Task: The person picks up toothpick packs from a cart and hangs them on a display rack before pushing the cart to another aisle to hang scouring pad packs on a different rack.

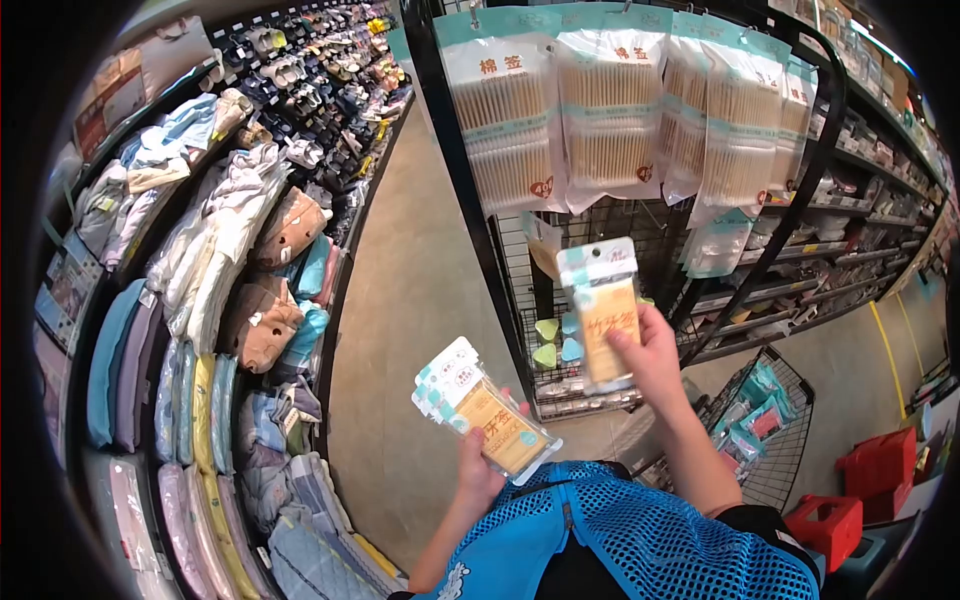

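My left hand point(481, 466) is closed around a small stack of toothpick packs point(490, 420), their white and teal hang-tab tops fanned out toward the upper left. Higher up, my right hand point(651, 358) grips another toothpick pack point(603, 315) upright by its right side, thumb across the front. A punched hole shows in that pack's top. Just above it, cotton swab packs point(610, 110) hang in a row from hooks on a black wire rack point(488, 190).
A wire shopping basket point(790, 440) with teal packages stands at the lower right, near a red plastic crate point(832, 525). Shelves of folded textiles point(215, 230) line the left side, with shoes point(310, 70) farther back. The aisle floor point(385, 290) runs between them and the rack.
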`<control>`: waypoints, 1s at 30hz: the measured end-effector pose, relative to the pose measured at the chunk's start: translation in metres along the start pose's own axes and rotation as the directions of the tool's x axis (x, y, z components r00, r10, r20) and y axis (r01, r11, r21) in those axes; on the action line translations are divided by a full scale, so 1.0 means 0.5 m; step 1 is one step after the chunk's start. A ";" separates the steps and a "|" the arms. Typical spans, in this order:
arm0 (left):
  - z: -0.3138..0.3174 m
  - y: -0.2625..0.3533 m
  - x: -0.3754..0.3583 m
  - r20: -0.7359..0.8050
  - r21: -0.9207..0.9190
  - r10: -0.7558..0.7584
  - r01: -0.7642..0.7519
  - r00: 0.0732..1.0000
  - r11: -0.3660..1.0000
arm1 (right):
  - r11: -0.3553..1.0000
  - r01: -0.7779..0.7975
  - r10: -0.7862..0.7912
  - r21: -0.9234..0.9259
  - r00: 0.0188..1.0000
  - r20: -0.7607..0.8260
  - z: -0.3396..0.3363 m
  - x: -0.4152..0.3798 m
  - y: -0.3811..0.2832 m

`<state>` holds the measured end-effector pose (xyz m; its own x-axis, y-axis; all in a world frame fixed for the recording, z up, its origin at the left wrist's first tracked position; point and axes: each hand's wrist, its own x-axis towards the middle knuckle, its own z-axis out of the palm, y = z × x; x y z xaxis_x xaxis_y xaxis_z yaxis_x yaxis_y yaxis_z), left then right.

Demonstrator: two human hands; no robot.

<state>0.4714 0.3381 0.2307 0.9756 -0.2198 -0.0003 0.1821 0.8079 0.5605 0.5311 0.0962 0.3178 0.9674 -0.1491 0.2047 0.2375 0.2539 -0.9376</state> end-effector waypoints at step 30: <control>0.042 -0.017 0.048 0.082 0.240 -0.058 0.037 0.995 0.970 | 0.964 -0.029 0.046 -0.264 0.997 0.058 -0.058 0.014 0.150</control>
<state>0.4906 0.3143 0.2430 0.9500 -0.3102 0.0349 0.1831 0.6444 0.7425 0.5531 0.0866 0.2406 0.9808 -0.0818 0.1770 0.1774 -0.0028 -0.9841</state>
